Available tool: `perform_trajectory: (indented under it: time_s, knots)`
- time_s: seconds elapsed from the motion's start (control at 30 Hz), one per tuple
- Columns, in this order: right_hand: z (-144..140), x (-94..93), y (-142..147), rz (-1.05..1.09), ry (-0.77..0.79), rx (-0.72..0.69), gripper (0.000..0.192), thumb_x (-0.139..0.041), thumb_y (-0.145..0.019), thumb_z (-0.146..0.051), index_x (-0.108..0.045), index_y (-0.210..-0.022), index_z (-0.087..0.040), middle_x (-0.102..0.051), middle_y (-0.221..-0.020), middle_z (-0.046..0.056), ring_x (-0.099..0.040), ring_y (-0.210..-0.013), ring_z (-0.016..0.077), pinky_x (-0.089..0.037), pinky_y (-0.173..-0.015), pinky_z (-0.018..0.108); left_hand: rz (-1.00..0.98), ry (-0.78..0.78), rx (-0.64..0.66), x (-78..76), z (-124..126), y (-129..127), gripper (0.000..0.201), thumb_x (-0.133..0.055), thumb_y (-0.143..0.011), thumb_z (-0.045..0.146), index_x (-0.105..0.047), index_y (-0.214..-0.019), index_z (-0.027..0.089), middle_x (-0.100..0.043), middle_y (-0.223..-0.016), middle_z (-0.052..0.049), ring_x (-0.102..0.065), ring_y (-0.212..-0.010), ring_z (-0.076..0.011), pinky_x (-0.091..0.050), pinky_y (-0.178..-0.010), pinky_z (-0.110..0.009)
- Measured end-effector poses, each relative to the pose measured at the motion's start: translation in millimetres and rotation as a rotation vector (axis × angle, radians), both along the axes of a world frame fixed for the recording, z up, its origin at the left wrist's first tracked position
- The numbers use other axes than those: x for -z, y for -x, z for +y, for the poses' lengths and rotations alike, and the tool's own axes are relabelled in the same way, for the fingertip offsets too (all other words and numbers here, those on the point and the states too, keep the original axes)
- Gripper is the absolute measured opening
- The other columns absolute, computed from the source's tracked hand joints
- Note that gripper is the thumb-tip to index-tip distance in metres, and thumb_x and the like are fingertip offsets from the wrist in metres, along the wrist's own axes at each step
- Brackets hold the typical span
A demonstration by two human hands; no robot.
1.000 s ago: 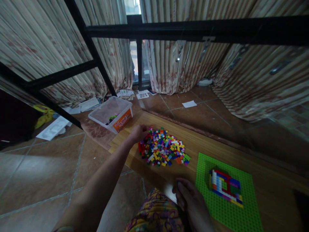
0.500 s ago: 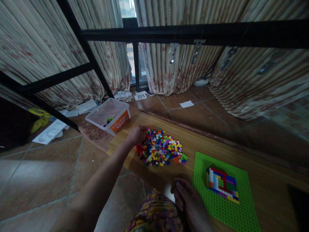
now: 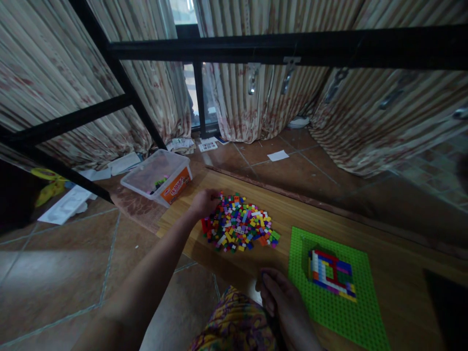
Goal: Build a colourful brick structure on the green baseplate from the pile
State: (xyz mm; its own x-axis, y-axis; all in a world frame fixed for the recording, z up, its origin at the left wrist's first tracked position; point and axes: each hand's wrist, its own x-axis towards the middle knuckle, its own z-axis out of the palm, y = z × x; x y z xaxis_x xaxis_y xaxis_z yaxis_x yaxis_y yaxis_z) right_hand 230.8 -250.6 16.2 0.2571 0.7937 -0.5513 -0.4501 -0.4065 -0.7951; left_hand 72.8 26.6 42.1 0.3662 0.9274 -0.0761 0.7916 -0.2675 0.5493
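A heap of small multicoloured building bricks [image 3: 243,224] lies on the wooden table. My left hand [image 3: 204,202] is at the heap's left edge, fingers bent down toward the bricks. Its fingertips are mostly hidden, so what they hold cannot be made out. Near the table's front edge, my right hand [image 3: 280,292] is closed, with a small dark blue building brick [image 3: 262,274] showing at the fingertips. To its right is a green baseplate [image 3: 303,302], bearing a low block [image 3: 332,274] of white, red, blue, yellow and purple bricks.
Beyond the table's left end stands a clear plastic box [image 3: 155,168] with an orange label and a few pieces inside. A black metal frame [image 3: 256,48] crosses in front of the curtains [image 3: 237,97]. Papers lie on the tiled floor. A dark object [image 3: 446,302] is at the right.
The whole view has shifted slightly, with things now a little further left. My left hand stays at the heap's left edge; my right hand stays closed beside the baseplate.
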Motion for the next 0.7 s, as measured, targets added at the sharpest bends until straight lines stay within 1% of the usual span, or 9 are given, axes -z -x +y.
perform_trajectory:
  time_s: [0.17, 0.27, 0.33, 0.4, 0.47, 0.53, 0.6, 0.67, 0.7]
  knots:
    - [1, -0.1, 1, 0.024, -0.049, 0.012, 0.041, -0.071, -0.073, -0.053, -0.059, -0.090, -0.017, -0.057, -0.058, -0.004, -0.035, -0.040, 0.0046, -0.025, -0.041, 0.018, -0.147, 0.031, 0.026, -8.8, -2, 2, 0.024, -0.052, -0.077, 0.030, -0.065, -0.090, 0.014, -0.069, -0.083, -0.004, -0.061, -0.074, -0.0140, -0.047, -0.068, -0.023]
    - [3, -5.8, 1, 0.079, -0.075, 0.031, 0.037, -0.070, -0.074, -0.049, -0.057, -0.090, -0.018, -0.056, -0.054, -0.004, -0.041, -0.042, 0.0068, -0.029, -0.043, 0.019, -0.267, 0.071, 0.053, -21.6, -21, 0, 0.026, -0.051, -0.080, 0.035, -0.062, -0.090, 0.014, -0.067, -0.080, -0.003, -0.058, -0.071, -0.0128, -0.047, -0.065, -0.023]
    - [4, -13.8, 1, 0.169, -0.097, 0.042, 0.032, -0.069, -0.075, -0.045, -0.056, -0.090, -0.019, -0.059, -0.058, -0.003, -0.045, -0.045, 0.0085, -0.032, -0.045, 0.019, -0.483, 0.185, 0.060, -30.6, -50, -5, 0.028, -0.054, -0.080, 0.039, -0.061, -0.092, 0.015, -0.065, -0.078, -0.002, -0.056, -0.068, -0.0121, -0.045, -0.062, -0.023]
    - [5, -23.0, 2, 0.266, -0.117, 0.042, 0.028, -0.066, -0.076, -0.043, -0.056, -0.088, -0.019, -0.061, -0.065, -0.002, -0.047, -0.047, 0.0089, -0.035, -0.045, 0.020, -0.616, 0.330, 0.073, -36.9, -88, -12, 0.030, -0.056, -0.081, 0.042, -0.063, -0.096, 0.017, -0.065, -0.080, -0.001, -0.056, -0.069, -0.0126, -0.046, -0.063, -0.023]
    - [7, -30.3, 3, 0.310, -0.127, 0.040, 0.028, -0.063, -0.078, -0.045, -0.056, -0.085, -0.020, -0.061, -0.070, -0.001, -0.047, -0.049, 0.0088, -0.036, -0.044, 0.020, -0.636, 0.478, 0.092, -38.6, -130, -18, 0.028, -0.060, -0.079, 0.042, -0.066, -0.095, 0.020, -0.065, -0.080, -0.002, -0.057, -0.072, -0.0138, -0.046, -0.066, -0.024]
    - [10, -33.2, 4, 0.272, -0.135, 0.039, 0.031, -0.062, -0.080, -0.050, -0.056, -0.082, -0.019, -0.059, -0.069, -0.001, -0.046, -0.049, 0.0085, -0.036, -0.043, 0.019, -0.683, 0.611, 0.093, -36.1, -165, -23, 0.025, -0.062, -0.079, 0.042, -0.068, -0.092, 0.021, -0.067, -0.080, -0.003, -0.060, -0.074, -0.0156, -0.048, -0.068, -0.025]
    - [12, -31.6, 7, 0.173, -0.122, 0.016, 0.035, -0.064, -0.078, -0.053, -0.057, -0.080, -0.019, -0.054, -0.060, -0.004, -0.043, -0.046, 0.0080, -0.033, -0.040, 0.018, -0.757, 0.769, 0.116, -31.3, -189, -25, 0.025, -0.062, -0.081, 0.041, -0.067, -0.095, 0.021, -0.068, -0.085, -0.004, -0.063, -0.077, -0.0172, -0.050, -0.072, -0.028]
    - [13, -28.2, 9, 0.073, -0.092, -0.006, 0.036, -0.069, -0.073, -0.053, -0.058, -0.079, -0.019, -0.047, -0.049, -0.008, -0.038, -0.041, 0.0068, -0.030, -0.039, 0.018, -0.818, 0.848, 0.069, -26.7, -200, -26, 0.023, -0.064, -0.080, 0.039, -0.066, -0.093, 0.021, -0.068, -0.085, -0.004, -0.063, -0.076, -0.0170, -0.051, -0.071, -0.029]
    - [13, -26.9, 9, 0.044, -0.076, -0.009, 0.036, -0.071, -0.071, -0.053, -0.059, -0.078, -0.019, -0.044, -0.046, -0.009, -0.035, -0.038, 0.0063, -0.028, -0.038, 0.018, -0.830, 0.858, 0.041, -25.1, -202, -26, 0.022, -0.066, -0.079, 0.038, -0.065, -0.091, 0.020, -0.068, -0.083, -0.003, -0.062, -0.074, -0.0163, -0.050, -0.069, -0.028]
